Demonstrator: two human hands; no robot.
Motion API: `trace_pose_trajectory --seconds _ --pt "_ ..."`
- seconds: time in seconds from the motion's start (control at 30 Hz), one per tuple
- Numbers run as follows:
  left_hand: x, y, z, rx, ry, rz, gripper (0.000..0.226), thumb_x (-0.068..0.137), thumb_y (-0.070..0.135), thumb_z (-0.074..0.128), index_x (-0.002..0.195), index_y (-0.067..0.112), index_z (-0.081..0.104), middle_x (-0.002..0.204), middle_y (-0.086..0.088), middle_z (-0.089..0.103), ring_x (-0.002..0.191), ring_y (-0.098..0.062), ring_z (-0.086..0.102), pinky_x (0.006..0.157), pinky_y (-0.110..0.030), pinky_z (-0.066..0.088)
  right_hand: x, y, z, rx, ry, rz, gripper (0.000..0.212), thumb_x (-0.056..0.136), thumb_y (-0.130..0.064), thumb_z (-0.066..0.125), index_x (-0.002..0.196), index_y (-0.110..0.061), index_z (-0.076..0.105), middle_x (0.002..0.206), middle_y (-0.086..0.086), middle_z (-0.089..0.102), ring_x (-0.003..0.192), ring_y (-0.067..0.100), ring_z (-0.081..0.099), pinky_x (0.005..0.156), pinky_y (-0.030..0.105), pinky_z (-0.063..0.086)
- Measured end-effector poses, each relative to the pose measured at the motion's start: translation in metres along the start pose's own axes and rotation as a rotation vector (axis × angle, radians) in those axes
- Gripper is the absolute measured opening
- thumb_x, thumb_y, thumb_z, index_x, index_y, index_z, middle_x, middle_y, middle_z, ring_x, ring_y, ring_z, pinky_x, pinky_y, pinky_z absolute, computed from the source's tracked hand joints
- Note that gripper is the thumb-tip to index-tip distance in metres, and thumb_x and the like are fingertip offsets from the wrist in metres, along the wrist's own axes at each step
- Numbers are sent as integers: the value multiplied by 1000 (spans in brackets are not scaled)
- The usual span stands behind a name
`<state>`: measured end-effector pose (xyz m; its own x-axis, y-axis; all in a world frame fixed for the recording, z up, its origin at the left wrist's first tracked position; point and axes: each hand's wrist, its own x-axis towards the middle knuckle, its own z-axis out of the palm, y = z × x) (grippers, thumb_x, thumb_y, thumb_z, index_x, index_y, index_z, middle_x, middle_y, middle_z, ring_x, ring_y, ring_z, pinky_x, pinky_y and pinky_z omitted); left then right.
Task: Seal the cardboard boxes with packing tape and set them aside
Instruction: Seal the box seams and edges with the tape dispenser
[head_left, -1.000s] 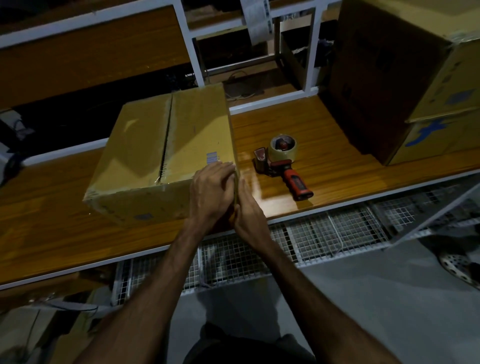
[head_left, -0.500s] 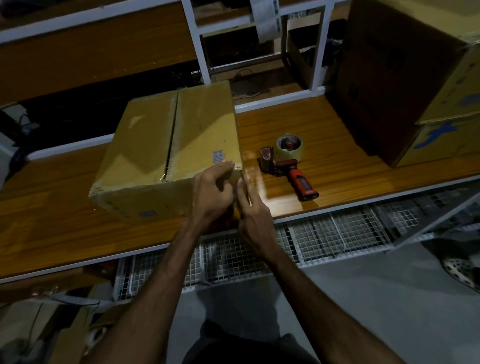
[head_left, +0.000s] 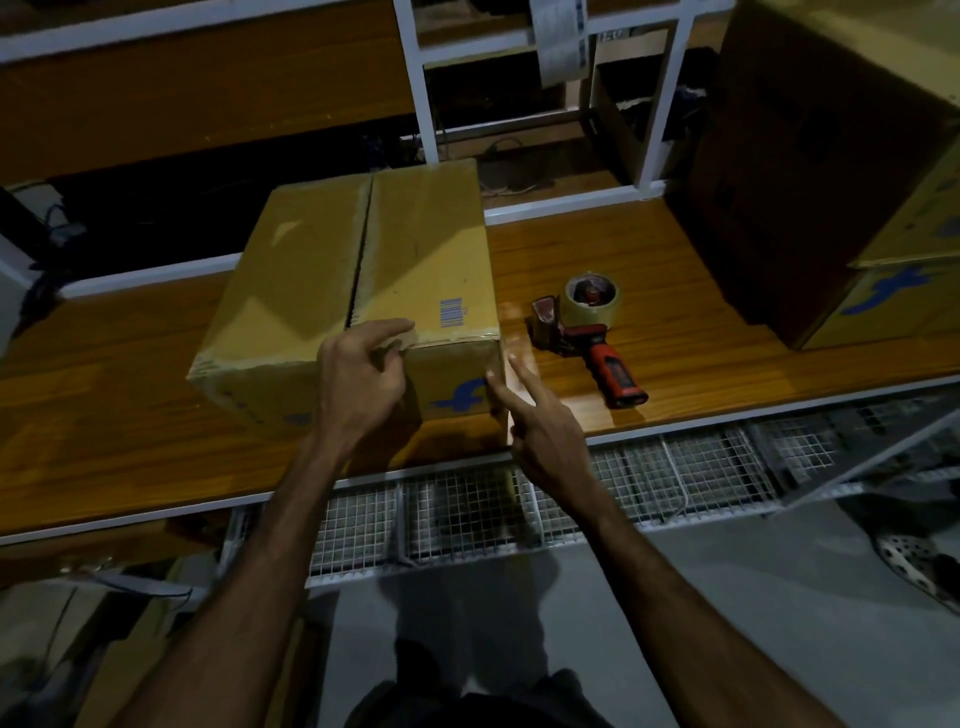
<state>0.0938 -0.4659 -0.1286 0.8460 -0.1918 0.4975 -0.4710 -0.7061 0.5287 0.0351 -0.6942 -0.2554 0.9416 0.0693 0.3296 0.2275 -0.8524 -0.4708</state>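
Cardboard box (head_left: 358, 280) on wooden bench (head_left: 649, 291), both hands at its near right corner.

Left hand (head_left: 363, 379) lies over the near top edge, fingers bent against the cardboard, gripping nothing. Right hand (head_left: 540, 421) has straight, spread fingers touching the corner. Top flaps closed; contents not visible. Tape dispenser (head_left: 587, 327) lies just right of the box.

A cardboard box (head_left: 358, 291) sits on the tabletop (head_left: 649, 291). A tape dispenser (head_left: 587, 327) lies just to its right. A larger box (head_left: 831, 156) stands far right. Both hands touch the cardboard box's near side.
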Motion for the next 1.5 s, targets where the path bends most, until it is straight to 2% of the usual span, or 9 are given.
trace_pose_trajectory --seconds 0.1,0.27,0.43,0.57,0.77,1.0,1.27,1.37,1.5 --pt "5 -3 0 -16 -38 -16 38 91 -5 63 121 11 78 119 -5 77 107 -13 70 94 -34 61 12 2 -17 229 152 79 38 99 -16 51 126 -18 77 156 7 53 133 26 58 87 42 60" --pt "15 -19 -9 -29 -97 -41 30 95 2 64 118 14 79 112 -3 79 79 -14 72 70 -39 65 57 -8 -64 447 192 151 20 102 -14 66 111 -26 78 113 -7 66 105 6 63 92 44 59" --pt "20 -33 -15 -97 -140 -147 21 98 7 67 113 13 81 112 -2 79 98 -9 70 97 -30 58 96 -22 -79 383 -32 111 12 96 -41 76 101 -30 77 104 -9 64 97 4 62 85 32 53" --pt "17 -40 -15 -160 -149 -209 20 98 11 70 113 15 82 114 1 78 103 -4 66 93 -14 48 100 -23 -79 348 -64 106 22 90 -37 84 103 -20 81 100 -15 57 90 -3 57 78 23 45" --pt "17 -47 -14 -186 -139 -198 20 97 9 69 112 15 82 111 2 78 99 -4 68 83 -2 44 89 -14 -79 270 -85 29 30 90 -24 85 119 -18 79 102 -11 61 96 13 64 81 31 57" --pt "14 -52 -15 -232 -143 -141 19 96 8 71 110 13 82 109 1 79 97 -3 69 83 1 44 84 -21 -77 230 -115 75 34 86 -6 85 116 -19 75 110 -4 61 98 -1 58 81 9 48" --pt "10 -71 -52 -420 -3 -224 29 96 -5 65 110 16 79 103 10 77 95 3 72 84 -19 60 73 -25 -74 332 -101 193 59 89 23 59 132 -17 65 138 3 60 127 19 63 97 31 60" --pt "0 -103 -76 -418 95 -229 39 94 -15 58 108 15 78 106 8 77 100 -4 73 83 -24 62 70 -42 -73 153 42 183 47 92 13 60 129 -14 71 140 3 57 127 14 55 100 23 54" --pt "-21 -154 -107 -332 266 -215 53 78 -22 50 107 12 78 108 -3 76 103 -14 73 87 -23 61 83 -85 -60 21 206 80 29 97 -3 64 120 -14 77 134 5 66 119 16 61 99 39 57"
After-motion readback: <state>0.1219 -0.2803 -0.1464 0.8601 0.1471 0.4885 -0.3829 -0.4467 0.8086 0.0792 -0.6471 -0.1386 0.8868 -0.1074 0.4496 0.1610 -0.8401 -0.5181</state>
